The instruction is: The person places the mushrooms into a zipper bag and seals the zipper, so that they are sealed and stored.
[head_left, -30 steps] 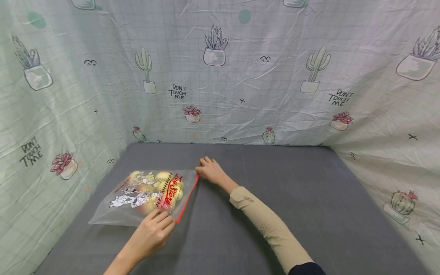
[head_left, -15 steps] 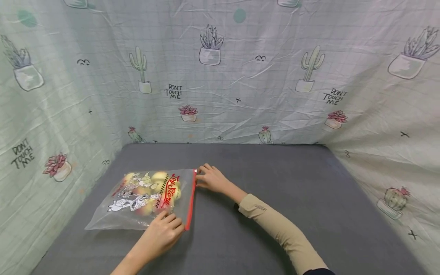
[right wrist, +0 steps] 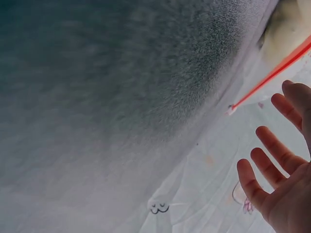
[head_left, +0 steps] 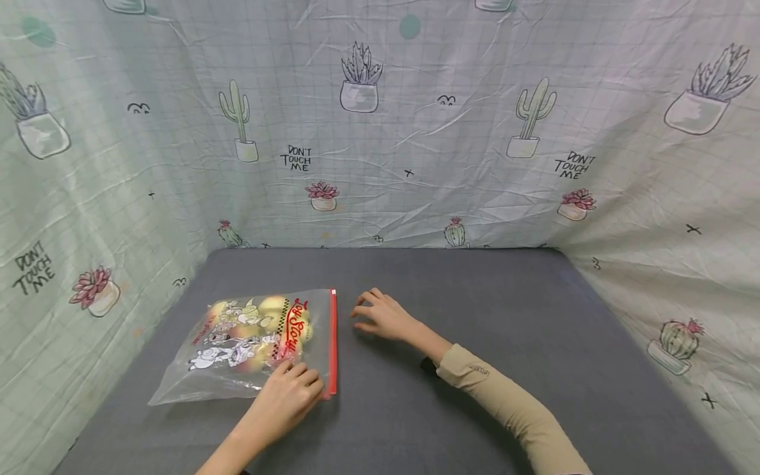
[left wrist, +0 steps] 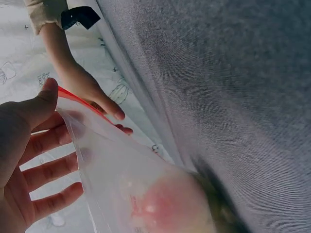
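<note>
A translucent zip bag [head_left: 320, 343] with cartoon figures and red lettering lies on the left part of the table, its red zip strip [head_left: 333, 343] facing right. Several round yellow-and-red fruits [head_left: 274, 305] show through the plastic. At the bag's near right corner, my left hand [head_left: 286, 399] pinches the edge by the zip between thumb and fingers, as the left wrist view shows. My right hand [head_left: 384, 316] hovers just right of the zip's far end, fingers loosely spread and holding nothing. In the right wrist view, its fingers [right wrist: 272, 145] are apart from the strip.
The table [head_left: 475, 316] is covered in dark grey cloth. A pale curtain [head_left: 380, 145] printed with potted cacti hangs along the back and both sides. A small black device [head_left: 429, 365] sits at the right wrist.
My right hand has let go of the zip's far end and drawn away to the right and nearer. The slanted red strip now lies straight. My left hand still holds the near corner.
</note>
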Action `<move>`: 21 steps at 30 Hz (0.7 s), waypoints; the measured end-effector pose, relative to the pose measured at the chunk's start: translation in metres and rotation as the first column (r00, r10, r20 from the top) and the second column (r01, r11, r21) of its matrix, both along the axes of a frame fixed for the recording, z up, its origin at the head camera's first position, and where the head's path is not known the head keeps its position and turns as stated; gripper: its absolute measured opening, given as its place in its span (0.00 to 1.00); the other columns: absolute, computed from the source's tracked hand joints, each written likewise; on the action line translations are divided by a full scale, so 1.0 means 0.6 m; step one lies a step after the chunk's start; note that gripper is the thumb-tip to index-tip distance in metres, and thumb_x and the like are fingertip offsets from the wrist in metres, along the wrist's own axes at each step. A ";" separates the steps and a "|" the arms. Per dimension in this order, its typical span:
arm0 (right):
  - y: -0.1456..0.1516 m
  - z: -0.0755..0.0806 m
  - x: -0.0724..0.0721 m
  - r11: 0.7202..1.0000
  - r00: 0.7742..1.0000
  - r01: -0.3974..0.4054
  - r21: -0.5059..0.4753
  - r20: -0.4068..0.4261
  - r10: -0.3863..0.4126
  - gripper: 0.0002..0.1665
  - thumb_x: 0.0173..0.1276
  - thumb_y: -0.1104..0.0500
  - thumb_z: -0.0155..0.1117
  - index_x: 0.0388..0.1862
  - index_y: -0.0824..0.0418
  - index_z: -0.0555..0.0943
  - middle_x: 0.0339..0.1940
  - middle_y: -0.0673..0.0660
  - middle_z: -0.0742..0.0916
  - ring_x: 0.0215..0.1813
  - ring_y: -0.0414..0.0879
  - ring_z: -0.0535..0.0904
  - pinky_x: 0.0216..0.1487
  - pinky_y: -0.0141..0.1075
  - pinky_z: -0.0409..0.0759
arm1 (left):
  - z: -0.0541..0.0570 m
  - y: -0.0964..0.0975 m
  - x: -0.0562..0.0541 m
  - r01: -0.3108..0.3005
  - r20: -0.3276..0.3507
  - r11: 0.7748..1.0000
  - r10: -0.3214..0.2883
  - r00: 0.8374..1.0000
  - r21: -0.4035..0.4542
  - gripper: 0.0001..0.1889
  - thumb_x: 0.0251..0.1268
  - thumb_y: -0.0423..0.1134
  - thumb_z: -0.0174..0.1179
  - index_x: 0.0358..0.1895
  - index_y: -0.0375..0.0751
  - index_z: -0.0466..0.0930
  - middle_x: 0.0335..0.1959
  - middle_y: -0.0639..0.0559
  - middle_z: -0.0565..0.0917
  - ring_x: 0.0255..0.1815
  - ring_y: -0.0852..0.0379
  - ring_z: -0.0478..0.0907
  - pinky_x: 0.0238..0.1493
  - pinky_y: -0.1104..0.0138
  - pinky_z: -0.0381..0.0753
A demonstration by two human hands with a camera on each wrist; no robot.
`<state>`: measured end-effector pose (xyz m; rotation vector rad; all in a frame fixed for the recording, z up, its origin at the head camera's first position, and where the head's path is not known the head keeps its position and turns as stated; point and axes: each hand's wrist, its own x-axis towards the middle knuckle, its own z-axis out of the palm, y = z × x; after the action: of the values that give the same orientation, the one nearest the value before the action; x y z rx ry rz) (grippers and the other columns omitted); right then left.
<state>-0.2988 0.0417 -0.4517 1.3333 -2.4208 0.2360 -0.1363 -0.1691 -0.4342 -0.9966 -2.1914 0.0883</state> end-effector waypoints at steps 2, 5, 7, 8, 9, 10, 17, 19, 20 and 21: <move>0.008 -0.001 0.003 1.000 1.000 -0.004 -0.014 0.007 0.004 0.11 0.58 0.50 0.61 0.40 0.48 0.81 0.45 0.51 0.78 0.43 0.45 0.70 0.36 0.35 0.72 | 0.000 0.001 -0.001 0.001 0.004 1.000 -0.001 1.000 0.014 0.11 0.45 0.49 0.57 0.17 0.48 0.74 0.17 0.59 0.73 0.21 0.60 0.68 0.27 0.66 0.64; 0.021 -0.003 0.008 1.000 1.000 0.002 -0.025 0.026 -0.001 0.11 0.58 0.51 0.61 0.41 0.49 0.81 0.45 0.51 0.78 0.44 0.44 0.69 0.36 0.35 0.71 | 0.002 0.001 -0.003 0.013 0.012 1.000 -0.014 1.000 0.027 0.11 0.42 0.50 0.61 0.17 0.48 0.75 0.17 0.59 0.73 0.21 0.60 0.68 0.28 0.66 0.64; 0.029 -0.004 0.010 0.999 0.999 0.012 -0.031 0.036 -0.011 0.12 0.59 0.51 0.61 0.42 0.49 0.81 0.45 0.51 0.77 0.44 0.44 0.69 0.36 0.35 0.71 | 0.005 0.002 -0.005 0.022 0.018 0.999 -0.023 1.000 0.038 0.11 0.39 0.50 0.64 0.17 0.49 0.75 0.17 0.59 0.73 0.21 0.60 0.69 0.29 0.66 0.65; 0.033 -0.004 0.011 0.999 0.999 0.017 -0.035 0.041 -0.016 0.12 0.59 0.52 0.61 0.42 0.49 0.81 0.45 0.51 0.77 0.44 0.44 0.69 0.37 0.35 0.71 | 0.007 0.003 -0.006 0.027 0.023 0.999 -0.028 0.999 0.042 0.11 0.39 0.50 0.65 0.17 0.49 0.75 0.17 0.60 0.73 0.21 0.60 0.68 0.29 0.66 0.65; 0.037 -0.004 0.011 0.999 0.999 0.026 -0.036 0.044 -0.024 0.12 0.59 0.52 0.60 0.43 0.49 0.80 0.45 0.51 0.77 0.44 0.44 0.69 0.37 0.35 0.71 | 0.008 0.004 -0.007 0.032 0.029 0.998 -0.033 0.999 0.045 0.11 0.39 0.50 0.65 0.17 0.49 0.75 0.17 0.60 0.73 0.21 0.60 0.69 0.29 0.66 0.65; 0.041 -0.004 0.012 0.999 0.999 0.030 -0.041 0.046 -0.028 0.13 0.59 0.52 0.60 0.43 0.49 0.80 0.45 0.51 0.77 0.44 0.44 0.69 0.38 0.36 0.71 | 0.010 0.005 -0.009 0.035 0.033 0.998 -0.036 0.999 0.047 0.11 0.39 0.49 0.65 0.18 0.50 0.75 0.17 0.60 0.73 0.22 0.61 0.69 0.29 0.67 0.66; 0.070 -0.009 0.011 0.996 0.997 0.054 -0.068 0.050 -0.051 0.14 0.58 0.53 0.61 0.44 0.51 0.80 0.44 0.51 0.77 0.44 0.44 0.69 0.38 0.36 0.72 | 0.025 0.008 -0.017 0.042 0.063 0.999 -0.044 0.997 0.034 0.10 0.41 0.50 0.65 0.18 0.51 0.76 0.18 0.61 0.74 0.22 0.62 0.70 0.27 0.70 0.63; 0.078 -0.011 0.011 0.995 0.997 0.056 -0.082 0.050 -0.052 0.14 0.58 0.54 0.62 0.45 0.52 0.80 0.43 0.51 0.78 0.44 0.44 0.69 0.38 0.36 0.72 | 0.032 0.010 -0.019 0.052 0.072 0.998 -0.054 0.996 0.034 0.10 0.42 0.50 0.65 0.18 0.51 0.76 0.18 0.62 0.74 0.22 0.63 0.70 0.26 0.70 0.64; 0.082 -0.012 0.011 0.994 0.997 0.057 -0.088 0.051 -0.053 0.14 0.58 0.54 0.62 0.45 0.52 0.80 0.43 0.51 0.78 0.43 0.44 0.69 0.38 0.36 0.71 | 0.037 0.011 -0.020 0.058 0.072 0.998 -0.060 0.996 0.033 0.10 0.42 0.49 0.65 0.18 0.51 0.76 0.19 0.61 0.75 0.22 0.63 0.70 0.27 0.70 0.65; 0.085 -0.013 0.011 0.994 0.997 0.059 -0.094 0.050 -0.055 0.15 0.58 0.55 0.62 0.45 0.52 0.80 0.43 0.51 0.78 0.43 0.44 0.69 0.38 0.36 0.71 | 0.043 0.013 -0.022 0.065 0.073 0.997 -0.067 0.995 0.032 0.10 0.42 0.48 0.65 0.18 0.51 0.76 0.18 0.62 0.74 0.22 0.63 0.69 0.27 0.70 0.66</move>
<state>-0.2920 0.0927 -0.4596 1.2286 -2.4496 0.3677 -0.1497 -0.1614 -0.4084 -1.0705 -2.2177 -0.0120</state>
